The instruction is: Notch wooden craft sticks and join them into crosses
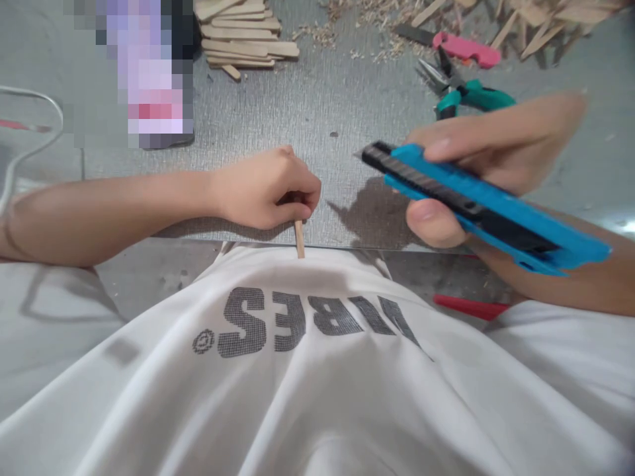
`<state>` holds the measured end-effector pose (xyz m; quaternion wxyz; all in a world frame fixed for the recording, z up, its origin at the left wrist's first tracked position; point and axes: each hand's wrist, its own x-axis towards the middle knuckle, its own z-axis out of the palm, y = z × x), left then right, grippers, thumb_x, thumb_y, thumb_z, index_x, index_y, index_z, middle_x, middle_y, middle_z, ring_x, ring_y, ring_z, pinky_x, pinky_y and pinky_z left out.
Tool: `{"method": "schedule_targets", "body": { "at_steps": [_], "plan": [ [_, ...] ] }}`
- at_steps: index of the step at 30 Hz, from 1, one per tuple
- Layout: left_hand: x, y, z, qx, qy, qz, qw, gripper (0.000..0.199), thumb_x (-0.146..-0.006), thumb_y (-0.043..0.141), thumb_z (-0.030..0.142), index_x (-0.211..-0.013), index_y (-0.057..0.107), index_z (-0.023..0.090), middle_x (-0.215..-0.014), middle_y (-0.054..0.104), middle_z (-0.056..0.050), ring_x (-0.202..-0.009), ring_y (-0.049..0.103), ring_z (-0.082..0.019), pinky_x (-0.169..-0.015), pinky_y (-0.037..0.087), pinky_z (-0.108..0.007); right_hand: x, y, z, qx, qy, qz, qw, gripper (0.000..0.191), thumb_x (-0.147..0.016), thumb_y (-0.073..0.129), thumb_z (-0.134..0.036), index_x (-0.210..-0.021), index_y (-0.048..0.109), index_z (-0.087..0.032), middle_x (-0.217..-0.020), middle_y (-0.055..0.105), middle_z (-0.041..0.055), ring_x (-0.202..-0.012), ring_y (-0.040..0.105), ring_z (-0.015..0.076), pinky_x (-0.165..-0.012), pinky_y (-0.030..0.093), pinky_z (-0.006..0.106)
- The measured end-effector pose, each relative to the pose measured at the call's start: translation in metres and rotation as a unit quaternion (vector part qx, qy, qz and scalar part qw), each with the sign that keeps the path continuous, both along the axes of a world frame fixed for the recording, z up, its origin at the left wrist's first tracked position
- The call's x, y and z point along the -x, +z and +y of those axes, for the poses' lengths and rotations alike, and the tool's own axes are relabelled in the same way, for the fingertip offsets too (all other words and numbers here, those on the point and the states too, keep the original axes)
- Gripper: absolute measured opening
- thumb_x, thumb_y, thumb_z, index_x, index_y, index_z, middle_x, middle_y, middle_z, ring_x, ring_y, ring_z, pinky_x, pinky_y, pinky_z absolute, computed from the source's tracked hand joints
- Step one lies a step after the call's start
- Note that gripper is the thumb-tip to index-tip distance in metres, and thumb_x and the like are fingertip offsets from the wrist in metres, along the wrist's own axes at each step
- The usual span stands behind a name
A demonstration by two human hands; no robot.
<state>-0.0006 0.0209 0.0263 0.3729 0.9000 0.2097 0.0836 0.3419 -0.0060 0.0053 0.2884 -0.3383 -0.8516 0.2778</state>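
Note:
My left hand is closed in a pinch around a narrow wooden stick, at the table's near edge. The stick's lower end sticks out past the edge toward my shirt; its upper part is hidden by my fingers. Off to the right, above the tabletop, my right hand grips a blue utility knife. A short tip of its blade shows at the black front end, pointing left toward my left hand but apart from it.
Flat wooden sticks lie stacked at the back. Green-handled pliers and a pink folding knife rest beyond my right hand, near wood shavings and more sticks. A white cable curves at left.

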Motion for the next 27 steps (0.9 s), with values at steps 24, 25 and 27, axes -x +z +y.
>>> {"method": "schedule_targets", "body": {
  "at_steps": [24, 25, 27],
  "plan": [
    [-0.004, -0.003, 0.001, 0.000, -0.013, 0.003, 1.000, 0.014, -0.103, 0.078, 0.033, -0.091, 0.086, 0.031, -0.071, 0.078, 0.000, -0.093, 0.084, -0.027, -0.112, 0.058, -0.046, 0.041, 0.015, -0.015, -0.393, 0.371, -0.054, 0.839, 0.011, -0.123, 0.075, -0.026, -0.127, 0.086, -0.025, -0.091, 0.071, 0.0011, -0.074, 0.057, 0.0194, -0.063, 0.048, 0.037],
    [-0.004, -0.002, 0.000, 0.002, -0.012, 0.003, 1.000, 0.014, -0.102, 0.078, 0.032, -0.090, 0.085, 0.030, -0.071, 0.077, 0.001, -0.091, 0.084, -0.027, -0.112, 0.058, -0.046, 0.041, 0.015, -0.015, -0.398, 0.369, -0.054, 0.838, 0.010, -0.123, 0.076, -0.027, -0.126, 0.086, -0.025, -0.090, 0.070, 0.0006, -0.073, 0.057, 0.0191, -0.063, 0.048, 0.037],
    [-0.005, 0.000, 0.000, 0.005, -0.015, 0.005, 1.000, 0.014, -0.101, 0.077, 0.030, -0.088, 0.082, 0.029, -0.071, 0.077, 0.001, -0.086, 0.081, -0.025, -0.115, 0.056, -0.048, 0.040, 0.014, -0.015, -0.405, 0.370, -0.061, 0.834, 0.008, -0.122, 0.078, -0.028, -0.127, 0.085, -0.026, -0.090, 0.070, -0.0001, -0.073, 0.057, 0.0188, -0.062, 0.048, 0.036]
  ]
}}
